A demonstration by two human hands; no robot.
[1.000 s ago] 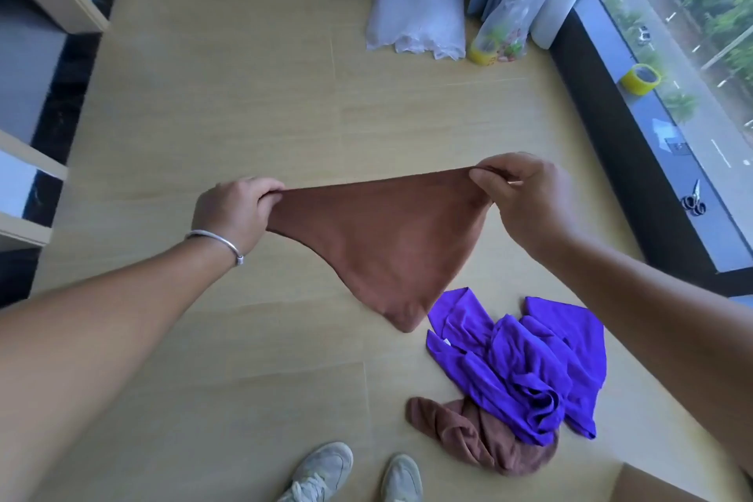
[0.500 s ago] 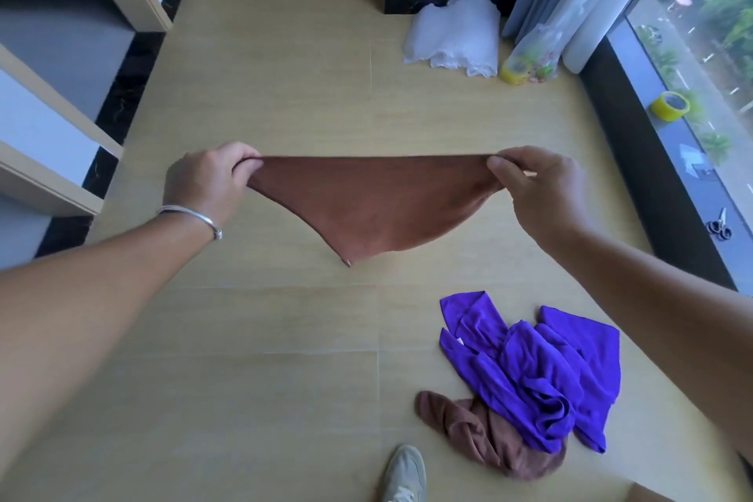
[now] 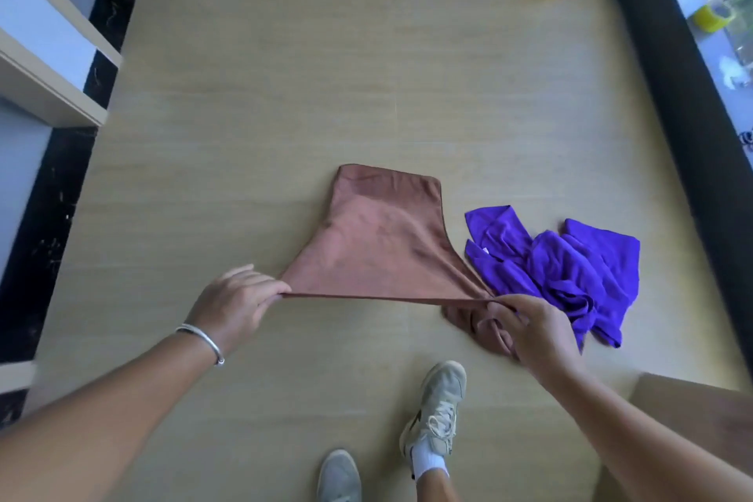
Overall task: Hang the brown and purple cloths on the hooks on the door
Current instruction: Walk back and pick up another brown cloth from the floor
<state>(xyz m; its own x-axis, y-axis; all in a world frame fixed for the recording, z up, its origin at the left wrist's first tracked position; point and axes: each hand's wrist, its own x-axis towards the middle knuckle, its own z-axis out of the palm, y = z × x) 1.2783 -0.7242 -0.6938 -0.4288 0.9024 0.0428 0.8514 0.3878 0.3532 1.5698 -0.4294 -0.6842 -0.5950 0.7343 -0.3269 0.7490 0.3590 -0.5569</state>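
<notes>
1. Two hands hold one brown cloth (image 3: 379, 245) by a single stretched edge: the left hand (image 3: 236, 304) pinches one corner, and the right hand (image 3: 525, 328) pinches the other with thumb and curled fingers.
2. That taut edge runs left to right between the hands, and this is the cloth's long axis now. The rest of the cloth extends away from the person, its far edge low over or on the floor (image 3: 285, 94); I cannot tell whether it touches.
3. Neither hand is nearer than the other; each already has its corner. No door or hooks are in view, so the hanging probably calls for lifting the cloth and turning towards them.
4. Brown cloths: two. The second brown cloth (image 3: 476, 326) lies bunched on the floor, under and just beside the right hand.
5. Purple cloths: the purple heap (image 3: 570, 269) lies crumpled on the floor beside the right hand, overlapping the bunched brown one. It may be one cloth or more; I cannot tell.
6. Shoes: two, at the bottom edge.
</notes>
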